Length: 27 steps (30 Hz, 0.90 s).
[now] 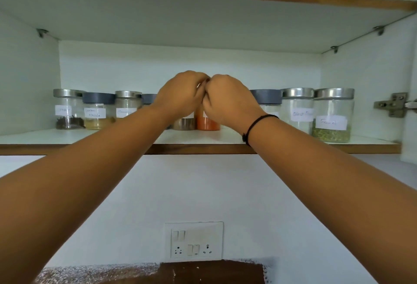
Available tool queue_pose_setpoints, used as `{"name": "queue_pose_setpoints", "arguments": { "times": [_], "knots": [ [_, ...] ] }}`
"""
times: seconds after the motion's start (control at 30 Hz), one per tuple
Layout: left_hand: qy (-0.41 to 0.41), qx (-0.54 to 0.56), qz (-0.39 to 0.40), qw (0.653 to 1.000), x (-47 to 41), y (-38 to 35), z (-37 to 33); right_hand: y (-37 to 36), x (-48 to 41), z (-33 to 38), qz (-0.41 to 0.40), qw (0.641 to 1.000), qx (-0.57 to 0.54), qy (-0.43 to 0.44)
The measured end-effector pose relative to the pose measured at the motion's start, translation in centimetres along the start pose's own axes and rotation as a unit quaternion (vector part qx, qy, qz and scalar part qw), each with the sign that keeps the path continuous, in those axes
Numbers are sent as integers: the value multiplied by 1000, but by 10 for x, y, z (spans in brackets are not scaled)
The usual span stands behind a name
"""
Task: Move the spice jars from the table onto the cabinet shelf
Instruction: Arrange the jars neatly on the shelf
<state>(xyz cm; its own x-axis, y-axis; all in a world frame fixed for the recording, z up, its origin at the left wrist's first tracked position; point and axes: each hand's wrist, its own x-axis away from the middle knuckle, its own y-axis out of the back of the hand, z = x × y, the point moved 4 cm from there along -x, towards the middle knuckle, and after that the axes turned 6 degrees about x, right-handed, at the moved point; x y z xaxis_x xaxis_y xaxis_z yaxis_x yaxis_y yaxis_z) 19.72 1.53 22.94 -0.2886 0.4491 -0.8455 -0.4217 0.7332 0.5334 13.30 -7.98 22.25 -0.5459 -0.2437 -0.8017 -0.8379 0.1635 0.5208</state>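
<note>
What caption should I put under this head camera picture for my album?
Left hand grips the tan jar, right hand grips the orange jar, mid-row on the cabinet shelf.

Both arms reach up to the cabinet shelf [198, 139]. The left grip [180, 95] curls over the top of a pale brown spice jar [184, 124]. The right grip [228, 100], with a black band [251, 129] on its wrist, curls over the orange spice jar [207, 123] just beside it. More labelled jars line the shelf on both sides, from the masala jar [96, 112] at the left to the green seed jar [331, 116] at the right.
</note>
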Motion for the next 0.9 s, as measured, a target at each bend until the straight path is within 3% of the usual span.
{"name": "queue_pose_setpoints", "arguments": {
  "times": [0.17,0.47,0.63,0.9],
  "knots": [
    [-13,92,6,996,-16,0,-53,45,16,-43,-35,998,31,-37],
    [11,58,163,985,-27,-34,-102,56,45,-136,29,990,76,-111],
    [35,65,159,985,-26,-38,-103,37,57,-156,79,989,71,-104],
    [73,54,152,984,-29,-44,-104,28,53,-168,65,991,44,-106]
  ]
}}
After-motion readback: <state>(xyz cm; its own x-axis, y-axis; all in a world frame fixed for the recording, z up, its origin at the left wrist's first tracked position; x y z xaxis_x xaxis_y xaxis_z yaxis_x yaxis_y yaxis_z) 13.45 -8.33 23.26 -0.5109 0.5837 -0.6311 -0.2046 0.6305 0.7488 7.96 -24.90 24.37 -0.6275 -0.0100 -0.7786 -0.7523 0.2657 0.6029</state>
